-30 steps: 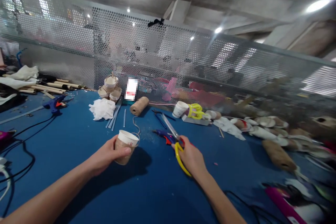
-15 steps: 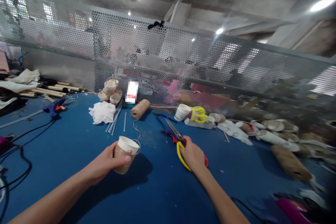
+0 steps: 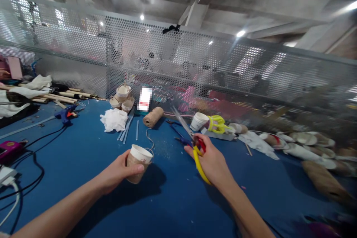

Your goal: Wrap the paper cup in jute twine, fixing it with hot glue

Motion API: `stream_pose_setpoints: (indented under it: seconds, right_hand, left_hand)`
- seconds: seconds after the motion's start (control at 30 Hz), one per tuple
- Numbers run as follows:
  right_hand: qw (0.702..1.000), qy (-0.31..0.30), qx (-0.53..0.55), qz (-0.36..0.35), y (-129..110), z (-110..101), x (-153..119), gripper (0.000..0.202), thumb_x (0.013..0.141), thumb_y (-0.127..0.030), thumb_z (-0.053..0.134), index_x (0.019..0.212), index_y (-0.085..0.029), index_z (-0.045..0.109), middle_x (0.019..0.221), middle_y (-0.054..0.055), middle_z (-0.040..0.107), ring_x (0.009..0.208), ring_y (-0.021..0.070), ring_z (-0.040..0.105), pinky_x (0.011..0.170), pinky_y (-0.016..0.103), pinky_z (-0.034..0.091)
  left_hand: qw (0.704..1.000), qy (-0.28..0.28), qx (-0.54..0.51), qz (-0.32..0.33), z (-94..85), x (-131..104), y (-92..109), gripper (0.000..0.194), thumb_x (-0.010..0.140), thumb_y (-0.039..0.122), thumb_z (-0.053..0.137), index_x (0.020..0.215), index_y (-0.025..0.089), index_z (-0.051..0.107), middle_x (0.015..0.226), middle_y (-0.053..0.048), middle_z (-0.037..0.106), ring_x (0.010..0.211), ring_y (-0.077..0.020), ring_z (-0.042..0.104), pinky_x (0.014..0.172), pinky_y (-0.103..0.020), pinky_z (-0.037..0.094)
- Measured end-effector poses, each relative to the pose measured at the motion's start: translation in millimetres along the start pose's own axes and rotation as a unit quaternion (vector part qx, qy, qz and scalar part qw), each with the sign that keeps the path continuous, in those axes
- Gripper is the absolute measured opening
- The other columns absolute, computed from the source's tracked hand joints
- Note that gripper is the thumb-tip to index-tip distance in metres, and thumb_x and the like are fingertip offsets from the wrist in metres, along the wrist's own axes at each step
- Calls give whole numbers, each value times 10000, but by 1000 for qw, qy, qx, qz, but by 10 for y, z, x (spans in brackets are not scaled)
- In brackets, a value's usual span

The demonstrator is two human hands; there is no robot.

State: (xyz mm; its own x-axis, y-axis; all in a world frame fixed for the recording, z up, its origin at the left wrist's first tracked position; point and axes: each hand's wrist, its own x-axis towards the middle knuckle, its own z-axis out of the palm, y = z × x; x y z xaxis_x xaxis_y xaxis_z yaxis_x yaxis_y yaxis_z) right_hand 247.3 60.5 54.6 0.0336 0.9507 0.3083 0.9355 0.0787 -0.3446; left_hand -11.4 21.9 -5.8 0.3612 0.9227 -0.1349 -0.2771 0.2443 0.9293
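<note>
A paper cup [image 3: 136, 173] wrapped in brown twine, with a bare white rim, is gripped in my left hand [image 3: 119, 173] above the blue table. From the cup's right side a strand of twine [image 3: 152, 142] runs back to the twine spool [image 3: 153, 117] lying on its side. My right hand [image 3: 210, 158] is closed around scissors [image 3: 200, 161] with yellow and red handles, blades pointing up and away to the left. Just beyond the blades stands a white paper cup [image 3: 199, 121]. Behind the scissors, a dark blue tool [image 3: 182, 140] lies partly hidden.
Clear glue sticks [image 3: 127, 126] lie beside a crumpled white cloth [image 3: 113, 119] and small wrapped cups [image 3: 122, 100]. A blue glue gun [image 3: 64, 114] with cables sits left. Yellow scissors [image 3: 217, 124] rest at the back. Another twine roll [image 3: 325, 182] lies right. A perforated metal screen [image 3: 178, 59] closes the far side.
The scissors have been lifted off the table in my right hand, their blades tilting upward. My left hand still holds the cup; the whole view has shifted slightly.
</note>
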Motion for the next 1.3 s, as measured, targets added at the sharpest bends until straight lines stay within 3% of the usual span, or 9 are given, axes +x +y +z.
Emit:
stream_pose_setpoints:
  seconds: [0.13,0.4,0.5,0.63,0.83,1.3]
  right_hand:
    - [990,-18,97,-98,-264,-67,-119,438,669,-479,593,1010,-215,512,910,66,613,777,221,582,671,326,465]
    - [974,-61,182,-120,-426,-57,-148,373,768,-382,522,1081,-189,461,821,37,594,694,174,562,673,311,460]
    - [975,-73,157,-141,-342,72,-288,338,750,-352,579,1042,-202,499,876,41,578,754,176,553,707,310,457]
    - [976,-77,89,-184,-181,205,-447,450,622,-366,733,968,-189,506,901,54,555,838,211,524,771,360,437]
    - [964,-80,47,-249,-176,186,-490,483,608,-425,744,942,-199,479,863,47,540,815,215,498,757,376,427]
    - [968,-100,39,-228,-268,208,-568,383,625,-399,738,872,-197,527,787,28,548,758,196,531,696,336,446]
  left_hand:
    - [1000,-1,2,20,-13,14,-14,623,583,385,758,1093,111,527,1002,-117,601,868,-193,540,765,-276,386]
    - [1000,-9,-4,14,12,-18,28,620,583,366,760,1090,109,513,998,-110,592,844,-178,534,750,-269,385]
    - [1000,4,-3,17,19,-42,82,645,559,371,771,1089,112,510,1007,-110,588,835,-173,529,740,-267,386]
    - [1000,8,9,21,19,-36,110,648,565,374,762,1094,112,495,1032,-122,588,862,-190,536,763,-289,396]
    - [997,12,74,34,28,-34,93,624,603,401,723,1103,118,479,1000,-107,586,883,-204,527,758,-300,402]
    - [987,18,155,34,60,-56,60,610,633,413,681,1119,124,450,937,-75,572,808,-179,533,723,-302,434]
